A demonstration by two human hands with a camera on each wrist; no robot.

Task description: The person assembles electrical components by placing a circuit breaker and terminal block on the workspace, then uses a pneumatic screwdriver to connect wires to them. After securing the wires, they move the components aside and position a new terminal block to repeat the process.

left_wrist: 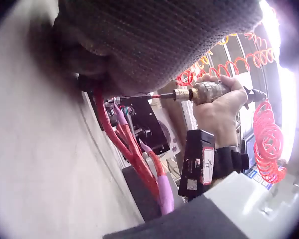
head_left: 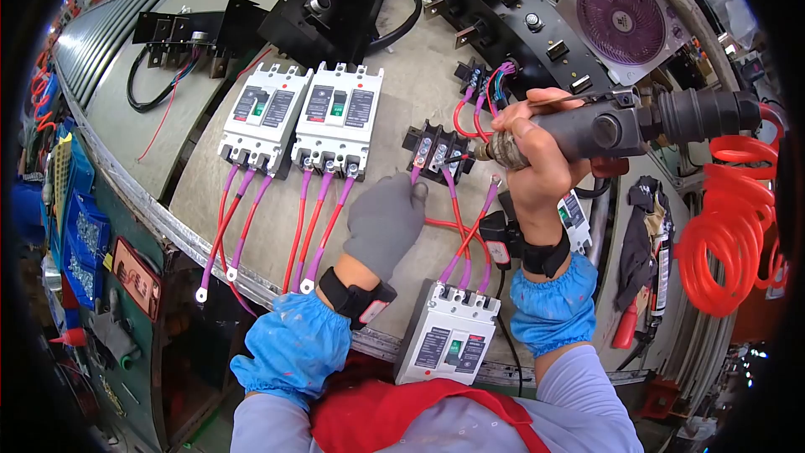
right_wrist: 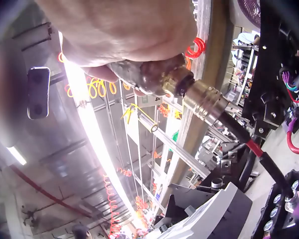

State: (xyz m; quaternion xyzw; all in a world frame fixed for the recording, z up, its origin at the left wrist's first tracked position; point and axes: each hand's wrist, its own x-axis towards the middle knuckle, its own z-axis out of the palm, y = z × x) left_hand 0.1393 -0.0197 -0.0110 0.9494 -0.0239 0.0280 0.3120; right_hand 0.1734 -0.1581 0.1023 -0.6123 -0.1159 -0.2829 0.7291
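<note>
My right hand (head_left: 541, 147) grips a dark pneumatic screwdriver (head_left: 599, 130). Its long bit (right_wrist: 244, 137) reaches down to a screw on a black terminal block (head_left: 438, 151), at a wire's ring lug (right_wrist: 295, 200). At the near edge of that block, my grey-gloved left hand (head_left: 386, 226) pinches a red wire (left_wrist: 107, 119) with a purple sleeve, just below its lug; its fingertips are partly hidden. More red wires run from the block to a white circuit breaker (head_left: 449, 340) close to my body. One loose lug (head_left: 495, 179) stands up beside the block.
Two more white breakers (head_left: 264, 113) (head_left: 338, 117) with loose lugged wires stand at the left. Black metal housings (head_left: 520, 25) and a purple fan (head_left: 620, 18) are at the back. A coiled red air hose (head_left: 725, 226) hangs at the right. Blue screw bins (head_left: 86, 239) sit at the far left.
</note>
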